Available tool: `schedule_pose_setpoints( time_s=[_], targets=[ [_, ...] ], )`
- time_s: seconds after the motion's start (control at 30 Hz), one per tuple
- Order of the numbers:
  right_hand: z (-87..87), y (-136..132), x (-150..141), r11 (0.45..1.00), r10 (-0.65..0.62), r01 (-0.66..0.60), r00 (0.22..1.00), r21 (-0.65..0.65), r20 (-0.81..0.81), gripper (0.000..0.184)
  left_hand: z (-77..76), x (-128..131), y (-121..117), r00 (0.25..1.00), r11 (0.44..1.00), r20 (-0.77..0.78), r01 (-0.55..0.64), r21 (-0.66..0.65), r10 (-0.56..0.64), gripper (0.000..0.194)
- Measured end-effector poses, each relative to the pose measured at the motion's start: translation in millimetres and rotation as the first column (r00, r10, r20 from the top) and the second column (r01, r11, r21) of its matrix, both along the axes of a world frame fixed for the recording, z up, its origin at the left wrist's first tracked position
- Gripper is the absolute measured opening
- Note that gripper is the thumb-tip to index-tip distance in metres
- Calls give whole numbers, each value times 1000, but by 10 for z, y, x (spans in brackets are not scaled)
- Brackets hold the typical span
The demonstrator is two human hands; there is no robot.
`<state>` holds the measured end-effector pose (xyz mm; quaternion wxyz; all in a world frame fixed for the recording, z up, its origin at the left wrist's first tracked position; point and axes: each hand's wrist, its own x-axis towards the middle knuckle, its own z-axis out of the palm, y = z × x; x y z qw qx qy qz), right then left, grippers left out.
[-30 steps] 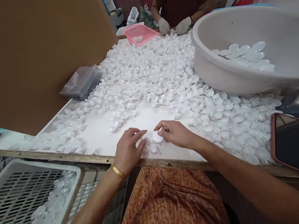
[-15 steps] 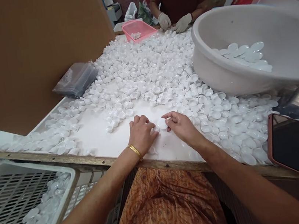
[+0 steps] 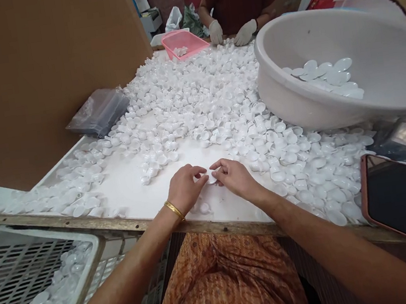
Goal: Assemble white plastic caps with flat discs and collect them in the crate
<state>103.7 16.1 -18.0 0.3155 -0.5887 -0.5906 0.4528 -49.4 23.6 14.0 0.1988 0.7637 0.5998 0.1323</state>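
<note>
The left hand point(image 3: 186, 188) and right hand point(image 3: 236, 180) are both pinching a small, round, glossy white plastic-looking piece point(image 3: 211, 176) over the white tabletop point(image 3: 124, 183); it is probably handling light, stiff and slippery, its rim offering the best hold.

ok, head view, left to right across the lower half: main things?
Off-white slatted plastic crate → bare left hand → small round white plastic piece → bare right hand → rectangular black-screened phone in a pinkish-brown case.

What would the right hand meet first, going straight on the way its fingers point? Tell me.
First the white piece it seems to touch, then probably the left hand; depth between them is unclear.
</note>
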Motion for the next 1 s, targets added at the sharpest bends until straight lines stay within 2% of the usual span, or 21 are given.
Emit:
schedule_pose_setpoints(
  time_s=[0.13,0.3,0.43,0.57,0.77,0.9,1.0],
  targets=[
    [-28,-6,-15,999,25,-25,1000,44,-3,11,-35,-8,-12,1000,1000,-25,2,27,-1,14],
    [-20,-5,-31,999,47,-47,999,26,3,13,-4,-9,11,999,999,-27,18,40,-17,17],
    [-5,-11,-50,997,43,-46,998,57,52,13,-16,198,163,999,985,31,-20,172,15,32],
    [-7,-12,-45,994,32,-42,994,102,104,12,-102,475,331,998,966,-62,0,257,17,40],
    [-23,-19,-11,1000,16,-16,1000,-3,21,18,-229,573,376,975,951,-220,72,301,-4,45],
    [-39,-76,-12,991,-48,32,992,-130,-118,22,-281,565,407,965,973,-256,107,206,-52,47],
    [-49,-136,0,976,-107,66,975,-207,-194,38,-312,561,435,960,980,-259,142,140,-102,48]
  ],
)
